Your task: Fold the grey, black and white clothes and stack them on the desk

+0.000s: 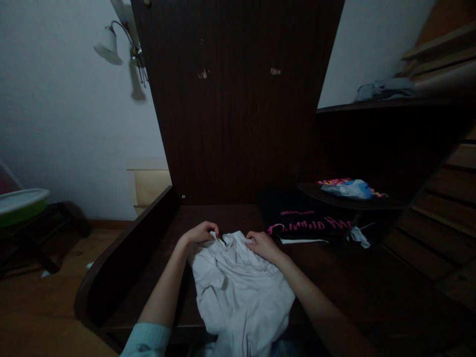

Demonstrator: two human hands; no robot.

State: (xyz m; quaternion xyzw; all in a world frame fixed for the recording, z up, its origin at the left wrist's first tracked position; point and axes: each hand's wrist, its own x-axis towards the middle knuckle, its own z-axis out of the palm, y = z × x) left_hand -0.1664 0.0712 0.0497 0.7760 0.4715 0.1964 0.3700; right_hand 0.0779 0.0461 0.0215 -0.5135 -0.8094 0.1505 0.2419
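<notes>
1. Head view: left hand (203,232) and right hand (262,244) each pinch the pale shirt (241,282); it lies on the desk (215,213), overhanging its front edge;
2. Open desk separates shirt and raised left edge (122,258); toward the back right, a dark item (273,210) bears pink writing (310,225): "UNCO", rest unclear.

Plain off-white/lt. gray shirt (241,287), soft fabric, v. wrinkled & not folded. Neckline's at the far end, pointing toward the desk's (342,277) back edge, w/ a small dark bit by it (too tiny to tell what). It's pinched up on both sides of the collar. Body's bunched up toward the front edge, bottom end spilling past it, tbh kinda rumpled.
</notes>
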